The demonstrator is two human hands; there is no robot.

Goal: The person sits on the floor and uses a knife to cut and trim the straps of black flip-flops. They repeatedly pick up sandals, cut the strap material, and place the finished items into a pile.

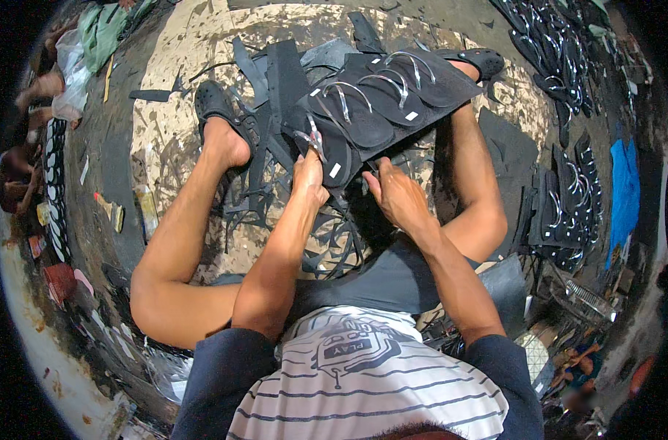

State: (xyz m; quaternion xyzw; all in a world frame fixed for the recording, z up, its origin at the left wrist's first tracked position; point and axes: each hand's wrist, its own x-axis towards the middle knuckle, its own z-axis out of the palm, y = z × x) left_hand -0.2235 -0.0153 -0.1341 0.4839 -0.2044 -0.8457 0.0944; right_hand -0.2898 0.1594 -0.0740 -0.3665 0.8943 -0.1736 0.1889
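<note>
A dark rubber sheet (438, 111) lies across the space between my legs, with several black sandals (370, 130) with clear straps joined on it. My left hand (309, 176) is closed on the nearest sandal (339, 156) at the left end, its fingertips by the silvery strap. Close to the sheet's lower edge, my right hand (401, 194) is curled, thumb toward the left hand. What its fingers hold is hidden in the dark below the sheet. Small white labels show on the sandals.
Thin black rubber offcuts (341, 227) are strewn on the stained floor board (176, 110). More strapped sandals (565, 202) lie at right beside a blue cloth (623, 198). A brush (112, 213) lies at left. My feet wear black clogs (215, 101). Other people are partly visible at the edges.
</note>
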